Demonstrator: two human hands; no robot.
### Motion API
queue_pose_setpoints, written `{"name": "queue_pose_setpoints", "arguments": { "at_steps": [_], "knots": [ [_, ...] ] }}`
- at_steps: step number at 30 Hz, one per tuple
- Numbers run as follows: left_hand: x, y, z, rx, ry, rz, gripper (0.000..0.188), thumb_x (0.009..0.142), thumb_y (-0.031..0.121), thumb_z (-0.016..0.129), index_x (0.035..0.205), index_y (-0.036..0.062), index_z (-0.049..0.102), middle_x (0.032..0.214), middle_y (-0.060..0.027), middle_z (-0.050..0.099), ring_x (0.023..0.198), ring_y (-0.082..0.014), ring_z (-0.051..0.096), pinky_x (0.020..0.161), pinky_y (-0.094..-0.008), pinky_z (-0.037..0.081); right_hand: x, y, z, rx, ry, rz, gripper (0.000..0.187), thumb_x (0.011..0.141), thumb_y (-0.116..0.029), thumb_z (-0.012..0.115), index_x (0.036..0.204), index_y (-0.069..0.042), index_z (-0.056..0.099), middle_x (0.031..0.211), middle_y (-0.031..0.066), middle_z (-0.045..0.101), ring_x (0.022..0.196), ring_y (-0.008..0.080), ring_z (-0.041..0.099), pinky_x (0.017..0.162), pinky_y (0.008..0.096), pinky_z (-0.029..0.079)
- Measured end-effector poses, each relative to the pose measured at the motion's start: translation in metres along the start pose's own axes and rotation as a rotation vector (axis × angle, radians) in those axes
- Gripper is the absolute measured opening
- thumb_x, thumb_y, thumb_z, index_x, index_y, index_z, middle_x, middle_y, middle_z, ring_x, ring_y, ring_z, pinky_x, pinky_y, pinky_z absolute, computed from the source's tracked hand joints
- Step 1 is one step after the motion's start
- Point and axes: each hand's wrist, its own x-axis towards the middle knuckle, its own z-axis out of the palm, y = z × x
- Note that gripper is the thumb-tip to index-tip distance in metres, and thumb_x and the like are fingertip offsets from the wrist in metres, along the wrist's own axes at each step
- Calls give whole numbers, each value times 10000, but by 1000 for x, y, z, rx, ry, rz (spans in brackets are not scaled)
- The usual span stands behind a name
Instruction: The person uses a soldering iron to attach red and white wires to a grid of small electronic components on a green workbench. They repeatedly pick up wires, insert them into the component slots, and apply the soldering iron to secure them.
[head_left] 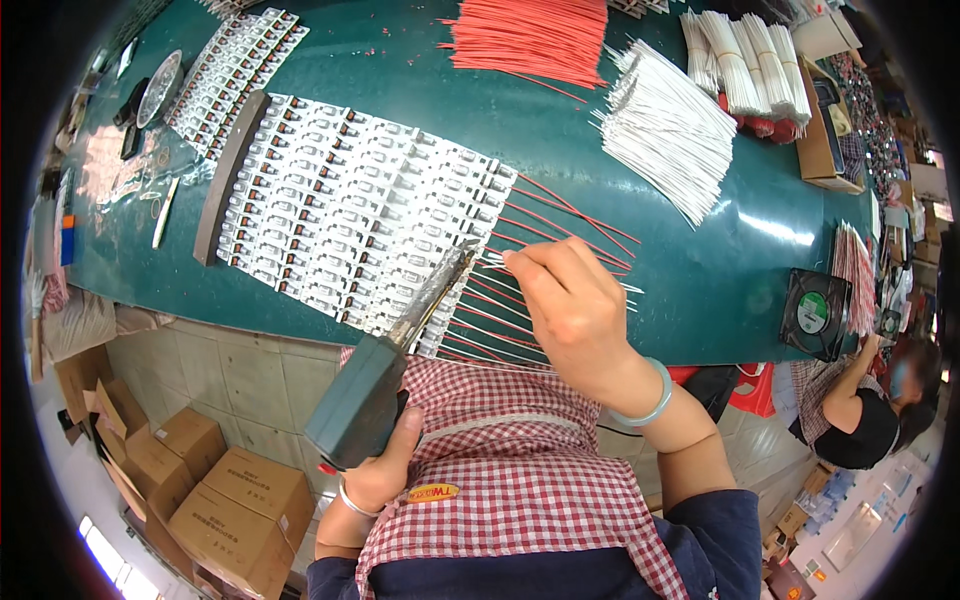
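My left hand (390, 462) is wrapped round a dark grey soldering gun (358, 400). The gun's long metal tip reaches up to the right edge of a large panel of white small boards (375, 190), which lies in rows on the green table. Close to that tip, my right hand (575, 310) has thumb and forefinger pinched on a white wire (496, 259) at the panel's edge. Several red wires (540, 228) and white wires (490, 327) stick out from the same edge to the right, partly under my right hand.
A dark bar (230, 180) lies across the panel's left edge. Beyond it are another board panel (240, 75) and a round metal dish (160, 90). Red wires (530, 35) and white wires (670, 130) lie at the back. A fan (818, 312) stands right, near another person (850, 415).
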Motion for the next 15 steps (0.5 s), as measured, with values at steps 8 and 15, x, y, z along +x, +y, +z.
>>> {"name": "queue_pose_setpoints", "arguments": {
  "at_steps": [8,15],
  "knots": [
    [20,-2,11,344,22,389,257,845,45,821,1083,-30,760,988,-168,753,811,-306,748,706,-360,592,5,13,5,29,-30,-23,289,763,80,751,1046,24,741,920,91,677,777,246,655,621,349,547],
    [13,-12,4,424,-79,358,310,976,81,761,1250,-55,716,1131,-157,763,979,-245,736,843,-353,578,6,15,9,2,-28,-47,308,740,82,732,1043,29,733,916,95,674,771,243,652,607,349,546]
  ]
}}
